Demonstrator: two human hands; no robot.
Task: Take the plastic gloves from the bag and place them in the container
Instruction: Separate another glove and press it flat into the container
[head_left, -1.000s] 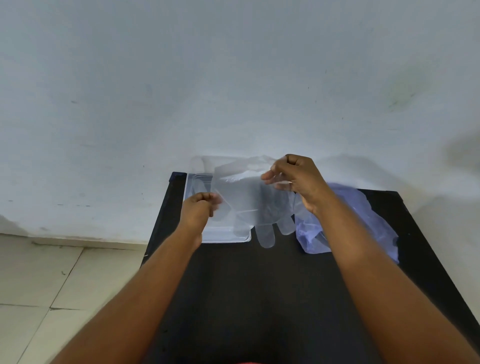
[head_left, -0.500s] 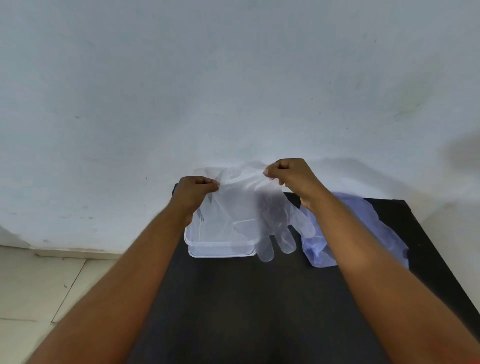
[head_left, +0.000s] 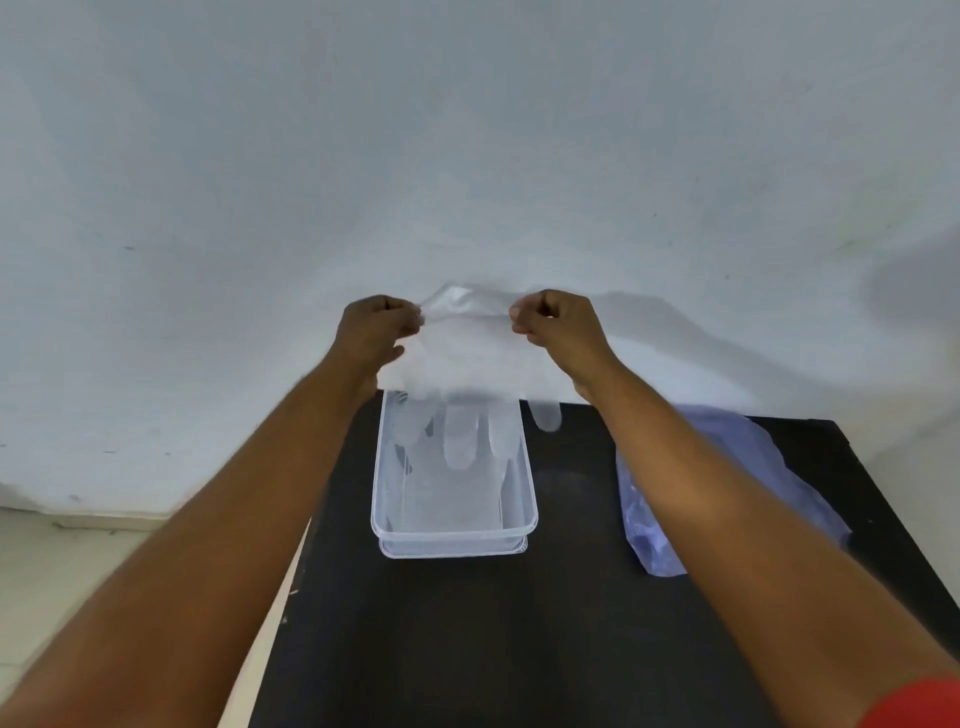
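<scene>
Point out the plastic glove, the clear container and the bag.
plastic glove (head_left: 460, 358): head view, on its palm.
clear container (head_left: 452, 532): head view, on its near rim.
bag (head_left: 779, 467): head view, on its bluish body.

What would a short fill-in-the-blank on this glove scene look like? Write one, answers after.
1. Both hands, left hand and right hand, pinch the cuff of a clear plastic ____.
2. The glove's fingers hang over the clear ____.
3. The container stands on a ____ table.
4. The bluish bag lies to the container's ____.

Answers: glove; container; black; right

wall (head_left: 467, 130) – pale, scuffed | table (head_left: 467, 649) – black, set against it | floor (head_left: 47, 561) – light tiles, left
</scene>
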